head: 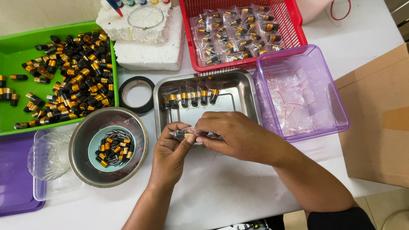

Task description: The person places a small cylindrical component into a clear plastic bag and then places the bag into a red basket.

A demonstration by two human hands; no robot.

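Head view: left hand point(169, 154) and right hand point(232, 135) both pinch one small clear bag point(186, 134) with a black-and-gold part inside, held over the near rim of the steel tray point(245, 100) on the white worktop point(221, 191). Tray holds a row of filled bags point(191, 98). Left of the hands: steel bowl point(85, 170) with a teal dish point(94, 147) of parts. Green tray point(17, 44) of loose parts far left, red basket point(294, 25) of bagged ones behind, purple bin point(336, 106) of empty bags right.
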